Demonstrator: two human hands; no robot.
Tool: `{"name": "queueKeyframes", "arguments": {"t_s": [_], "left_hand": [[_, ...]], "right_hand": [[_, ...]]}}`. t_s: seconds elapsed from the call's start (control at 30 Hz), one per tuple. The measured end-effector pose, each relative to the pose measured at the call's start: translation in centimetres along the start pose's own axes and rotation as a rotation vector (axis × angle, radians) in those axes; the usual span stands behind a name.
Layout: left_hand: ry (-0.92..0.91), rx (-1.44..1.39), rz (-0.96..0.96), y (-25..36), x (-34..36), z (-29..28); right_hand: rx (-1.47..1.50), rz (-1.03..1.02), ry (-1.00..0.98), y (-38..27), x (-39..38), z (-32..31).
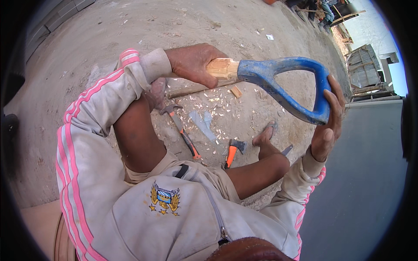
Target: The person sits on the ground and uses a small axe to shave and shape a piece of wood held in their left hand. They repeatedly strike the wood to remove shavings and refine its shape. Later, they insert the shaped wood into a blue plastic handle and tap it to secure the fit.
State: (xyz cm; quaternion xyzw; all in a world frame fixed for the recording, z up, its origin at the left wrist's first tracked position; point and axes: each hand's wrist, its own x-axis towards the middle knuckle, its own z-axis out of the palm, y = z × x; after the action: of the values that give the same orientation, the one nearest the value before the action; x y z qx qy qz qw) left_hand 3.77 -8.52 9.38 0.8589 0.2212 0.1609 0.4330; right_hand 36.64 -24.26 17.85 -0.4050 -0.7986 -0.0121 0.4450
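My left hand (196, 63) is closed round a pale wooden shaft (223, 68), whose whittled end runs into the socket of a blue D-shaped shovel handle (285, 102). How far the shaft extends behind that hand is hidden. At the other end, my right hand (328, 117) bears against the outer grip bar, its fingers bent onto the bar and its thumb held off it. The blue paint is scuffed. Both hands hold the piece roughly level above the ground, out in front of my knees.
Between my legs lie a claw hammer (183, 132) and an orange-handled hatchet (235, 152), with scattered wood chips (236, 91), a wooden stick (196, 90) and a clear strip (203, 124). A grey panel (361, 174) stands close at right. Blocks (56, 17) line the far left.
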Motion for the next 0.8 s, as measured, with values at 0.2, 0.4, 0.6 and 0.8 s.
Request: {"name": "queueKeyframes", "arguments": {"t_s": [0.2,0.4,0.6,0.8], "left_hand": [[-0.157,-0.083,-0.057,1.0,-4.4,1.2],[0.021,0.124,0.065,1.2,-6.4,3.7],[0.141,0.191,0.06,0.9,-6.2,3.6],[0.183,0.194,0.066,-0.3,-5.7,3.1]], "right_hand": [[-0.401,-0.539,-0.446,-5.8,3.6,-1.3],[-0.191,-0.544,-0.441,-7.3,3.8,1.2],[-0.138,-0.418,-0.308,-6.8,2.5,2.5],[0.069,-0.244,-0.305,-4.6,3.3,-0.4]]}}
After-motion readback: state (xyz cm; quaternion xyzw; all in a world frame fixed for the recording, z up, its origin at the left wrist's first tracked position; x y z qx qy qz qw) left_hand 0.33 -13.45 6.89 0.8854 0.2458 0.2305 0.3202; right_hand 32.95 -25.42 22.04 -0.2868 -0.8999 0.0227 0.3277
